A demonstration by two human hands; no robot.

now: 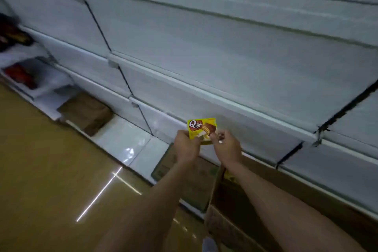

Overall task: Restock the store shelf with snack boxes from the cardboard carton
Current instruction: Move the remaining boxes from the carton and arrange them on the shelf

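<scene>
A yellow snack box (201, 128) with a chocolate cake picture is held up in front of the white store shelf (225, 106). My left hand (187, 146) grips its lower left edge and my right hand (227, 146) pinches its lower right corner. Below my arms stands the open cardboard carton (229, 229) on the floor; a bit of yellow packaging (230, 177) shows inside it. The shelf boards in front of me hold nothing that I can see.
A flattened carton (173, 161) lies on the bottom shelf base under my hands. Another brown carton (87, 112) sits farther left. Dark red snack packs (19, 75) lie on shelves at the far left. Tan floor (51, 170) stretches to the left.
</scene>
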